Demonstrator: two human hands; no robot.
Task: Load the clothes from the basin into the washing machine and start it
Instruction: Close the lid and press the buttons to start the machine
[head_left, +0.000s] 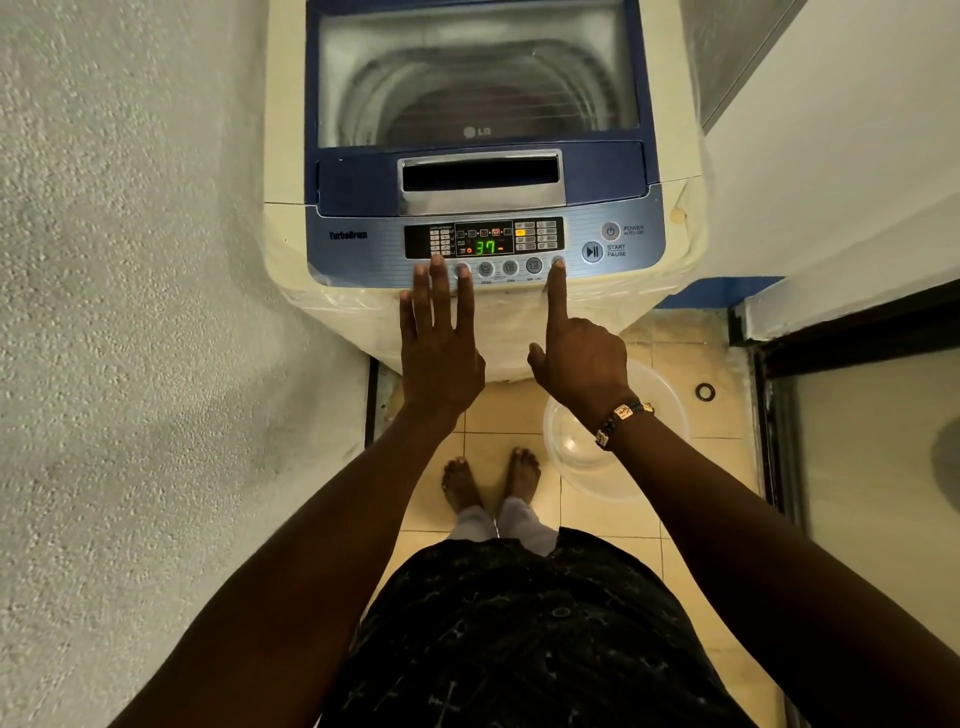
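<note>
So: right hand w/ index out, tip on rightmost round button, other fingers curled. Left hand flat, fingers spread, tips on control panel. Washing machine lid shut, display reads 37. Basin on floor under right wrist.

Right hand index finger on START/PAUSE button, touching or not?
Apart. In the head view the right hand points its index fingertip at the rightmost small round button under the display, while the START/PAUSE button sits clear to the right with bare panel between.

Dim warm indoor light, soft focus, wide-angle bending at edges
</note>
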